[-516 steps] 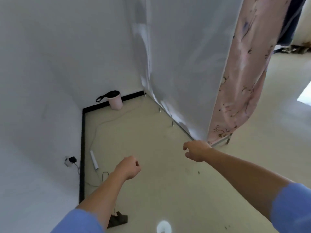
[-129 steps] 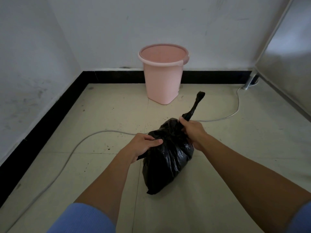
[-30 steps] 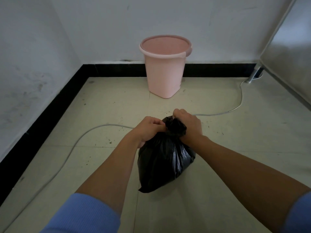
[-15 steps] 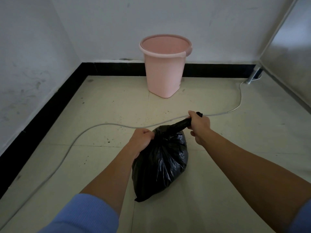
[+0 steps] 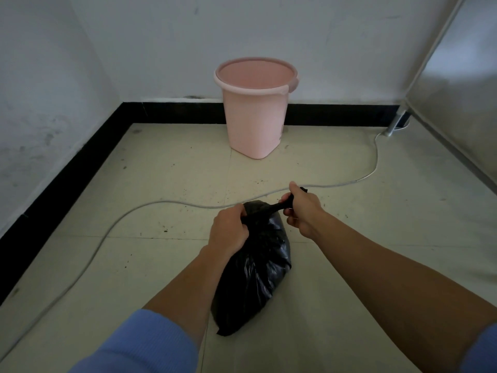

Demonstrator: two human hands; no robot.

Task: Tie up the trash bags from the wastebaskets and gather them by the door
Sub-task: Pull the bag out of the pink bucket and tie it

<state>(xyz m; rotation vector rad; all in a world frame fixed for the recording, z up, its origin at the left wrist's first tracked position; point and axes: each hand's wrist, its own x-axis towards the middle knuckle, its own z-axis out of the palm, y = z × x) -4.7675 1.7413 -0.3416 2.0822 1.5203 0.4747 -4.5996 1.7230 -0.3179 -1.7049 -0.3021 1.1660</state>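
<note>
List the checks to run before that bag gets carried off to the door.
1. Left-hand grip on the bag top: ok.
2. Right-hand grip on the twisted neck: ok.
3. Knot finished: cannot tell; the hands hide it.
4. Bin emptied: ok; its inside shows bare pink.
5. Cable out of the way: not ok; it crosses the floor just beyond the bag.
6. Route to the door: cannot tell; no door in view.
</note>
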